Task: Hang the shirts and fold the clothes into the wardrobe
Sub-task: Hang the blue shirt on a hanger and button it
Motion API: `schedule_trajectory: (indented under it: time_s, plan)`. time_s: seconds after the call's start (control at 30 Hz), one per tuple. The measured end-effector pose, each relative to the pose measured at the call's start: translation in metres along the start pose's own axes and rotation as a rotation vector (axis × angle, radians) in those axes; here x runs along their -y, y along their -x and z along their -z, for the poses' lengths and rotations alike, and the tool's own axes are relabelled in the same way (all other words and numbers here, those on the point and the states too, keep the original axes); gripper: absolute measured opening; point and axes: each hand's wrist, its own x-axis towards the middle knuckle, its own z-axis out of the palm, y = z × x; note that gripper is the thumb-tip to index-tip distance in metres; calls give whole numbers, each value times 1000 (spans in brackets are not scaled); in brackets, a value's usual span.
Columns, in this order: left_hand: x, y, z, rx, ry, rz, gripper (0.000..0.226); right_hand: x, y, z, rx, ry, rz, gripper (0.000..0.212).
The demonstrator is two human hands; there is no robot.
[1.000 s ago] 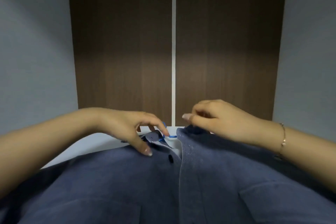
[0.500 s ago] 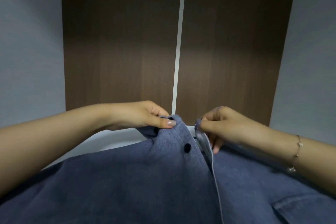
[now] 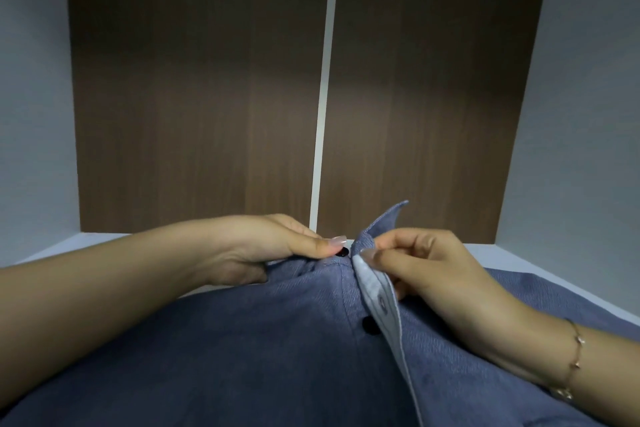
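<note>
Partly hidden top button [image 3: 343, 252], shirt [image 3: 242, 357] cropped below

Dark wood panels [image 3: 194, 97], grey walls [image 3: 31, 114]

The scene is dim and cool-toned. A soft, wide pool of light falls across the middle of the brown wardrobe doors [image 3: 207, 97], fading darker toward the top. Wide-angle distortion slants the side edges. The blue shirt [image 3: 242, 357] at the bottom looks soft and shadowed.
</note>
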Motion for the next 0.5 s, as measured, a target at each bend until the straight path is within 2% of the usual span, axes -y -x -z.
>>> schedule_trajectory:
  time_s: [0.13,0.33,0.4,0.5]
  plan:
    - [1,6,0,21,53,-17,49,-4,2,1,10,-33,-24,9]
    - [4,11,-11,-74,-7,-86,70,-11,3,3,77,-127,-51,5]
    - [5,12,-12,-87,-1,-105,63,-13,4,5,115,-157,-82,8]
    - [8,12,-14,-82,4,-139,46,-13,4,10,177,-197,-97,25]
